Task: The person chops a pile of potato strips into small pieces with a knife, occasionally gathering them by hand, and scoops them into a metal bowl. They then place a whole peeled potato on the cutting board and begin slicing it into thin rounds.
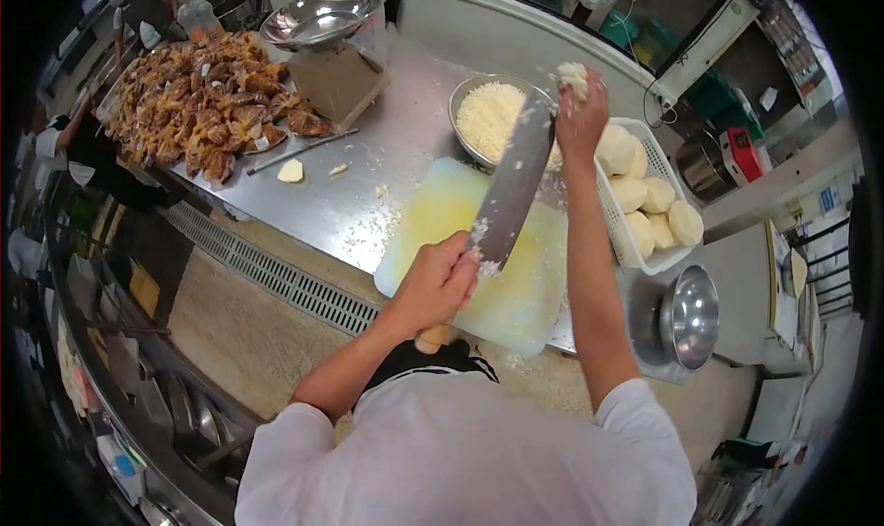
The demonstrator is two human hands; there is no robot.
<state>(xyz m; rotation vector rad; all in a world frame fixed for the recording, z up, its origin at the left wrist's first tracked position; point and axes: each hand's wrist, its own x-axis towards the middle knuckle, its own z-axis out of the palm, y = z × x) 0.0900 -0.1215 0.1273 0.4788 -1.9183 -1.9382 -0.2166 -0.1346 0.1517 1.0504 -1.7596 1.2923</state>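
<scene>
My left hand (436,285) grips a large, broad-bladed knife (516,190) near the base of its blade. Its wooden handle end (431,339) sticks out below the fist, and pale bits cling to the blade. The blade slants up over the cutting board (433,199), its tip at the rim of a metal bowl (454,111) of finely chopped pale vegetable (490,113). Raised to the right of the bowl, my right hand (584,119) is closed round a clump of chopped pale vegetable (573,77).
A white basket (652,266) of peeled, round pale vegetables (657,194) stands at the right, near an empty metal bowl (691,317). Leftward lie a scale (336,79), a thin rod (302,151), a pale chunk (291,171) and many bagged brown items (198,102). People stand at far left.
</scene>
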